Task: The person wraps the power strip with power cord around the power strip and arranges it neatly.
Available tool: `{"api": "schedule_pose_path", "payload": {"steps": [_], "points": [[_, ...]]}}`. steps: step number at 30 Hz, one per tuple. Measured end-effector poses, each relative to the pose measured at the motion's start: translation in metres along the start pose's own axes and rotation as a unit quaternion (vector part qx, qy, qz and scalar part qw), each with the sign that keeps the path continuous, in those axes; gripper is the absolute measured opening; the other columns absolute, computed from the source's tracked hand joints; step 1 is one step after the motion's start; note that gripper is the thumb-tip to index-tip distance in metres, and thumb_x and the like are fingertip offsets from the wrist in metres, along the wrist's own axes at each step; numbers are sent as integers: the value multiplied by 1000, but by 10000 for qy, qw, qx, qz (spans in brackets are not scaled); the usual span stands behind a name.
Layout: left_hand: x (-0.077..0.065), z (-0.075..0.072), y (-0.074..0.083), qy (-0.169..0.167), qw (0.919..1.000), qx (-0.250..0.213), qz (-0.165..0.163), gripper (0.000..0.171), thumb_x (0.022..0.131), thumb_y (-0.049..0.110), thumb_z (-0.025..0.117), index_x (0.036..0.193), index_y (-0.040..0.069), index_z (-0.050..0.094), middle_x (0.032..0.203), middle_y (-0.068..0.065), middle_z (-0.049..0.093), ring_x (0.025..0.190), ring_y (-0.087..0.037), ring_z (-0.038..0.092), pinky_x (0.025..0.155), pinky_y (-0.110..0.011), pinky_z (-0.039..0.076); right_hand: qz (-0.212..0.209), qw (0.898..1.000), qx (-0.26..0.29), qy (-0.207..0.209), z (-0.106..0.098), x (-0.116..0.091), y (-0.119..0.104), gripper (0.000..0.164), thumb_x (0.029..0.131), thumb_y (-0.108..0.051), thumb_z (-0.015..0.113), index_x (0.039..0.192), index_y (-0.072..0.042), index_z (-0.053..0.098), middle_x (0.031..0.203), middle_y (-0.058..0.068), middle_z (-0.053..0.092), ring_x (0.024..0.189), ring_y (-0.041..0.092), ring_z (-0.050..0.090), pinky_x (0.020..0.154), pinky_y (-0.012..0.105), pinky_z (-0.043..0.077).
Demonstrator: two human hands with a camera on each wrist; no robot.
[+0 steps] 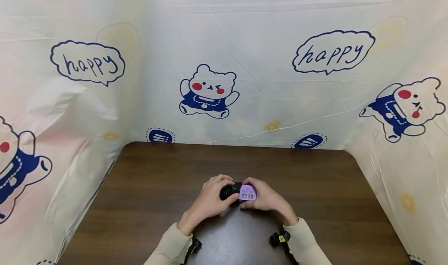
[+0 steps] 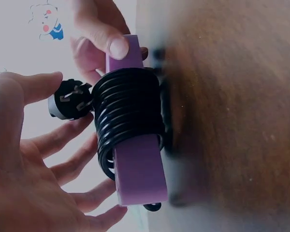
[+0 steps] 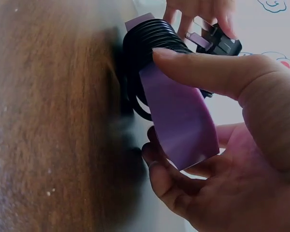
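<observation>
A purple power strip with USB ports shows between both hands over the table. Its black cord is wound in several tight loops around the strip's middle. My right hand grips one end of the strip, the thumb lying along its side by the coil. My left hand pinches the black plug between thumb and a finger, with the metal prongs exposed. The other left fingers spread behind the strip's far end. In the right wrist view the strip's purple end rests between thumb and curled fingers.
Beneath the hands is a dark brown wooden table. White sheeting printed with bears surrounds its back and sides. Small black devices, one with a yellow mark, sit at both wrists.
</observation>
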State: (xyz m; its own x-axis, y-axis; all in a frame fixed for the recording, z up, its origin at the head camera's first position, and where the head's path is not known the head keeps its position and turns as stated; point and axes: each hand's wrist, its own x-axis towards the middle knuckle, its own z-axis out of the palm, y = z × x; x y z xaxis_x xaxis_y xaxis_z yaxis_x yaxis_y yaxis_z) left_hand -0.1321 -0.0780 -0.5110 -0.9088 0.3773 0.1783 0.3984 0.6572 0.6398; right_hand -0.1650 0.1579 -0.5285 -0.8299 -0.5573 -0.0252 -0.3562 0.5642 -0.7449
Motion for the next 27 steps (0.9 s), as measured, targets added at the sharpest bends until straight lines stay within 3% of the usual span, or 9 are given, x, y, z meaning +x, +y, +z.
{"api": "schedule_pose_path", "payload": {"steps": [18, 27], "points": [[2, -3, -7, 73, 9996, 140, -242, 49, 93, 54, 64, 124, 17, 66, 129, 5, 60, 123, -23, 53, 102, -57, 37, 71, 9999, -94, 66, 3, -2, -5, 72, 70, -29, 93, 125, -9, 51, 106, 0, 60, 89, 13, 58, 79, 33, 49], [3, -9, -19, 146, 9988, -24, -471, 53, 93, 53, 64, 126, 12, 64, 127, -3, 63, 117, -26, 58, 98, -52, 44, -109, 9994, -179, 272, 2, -1, -7, 78, 70, -33, 93, 128, -4, 50, 106, 1, 60, 89, 13, 58, 78, 31, 49]]}}
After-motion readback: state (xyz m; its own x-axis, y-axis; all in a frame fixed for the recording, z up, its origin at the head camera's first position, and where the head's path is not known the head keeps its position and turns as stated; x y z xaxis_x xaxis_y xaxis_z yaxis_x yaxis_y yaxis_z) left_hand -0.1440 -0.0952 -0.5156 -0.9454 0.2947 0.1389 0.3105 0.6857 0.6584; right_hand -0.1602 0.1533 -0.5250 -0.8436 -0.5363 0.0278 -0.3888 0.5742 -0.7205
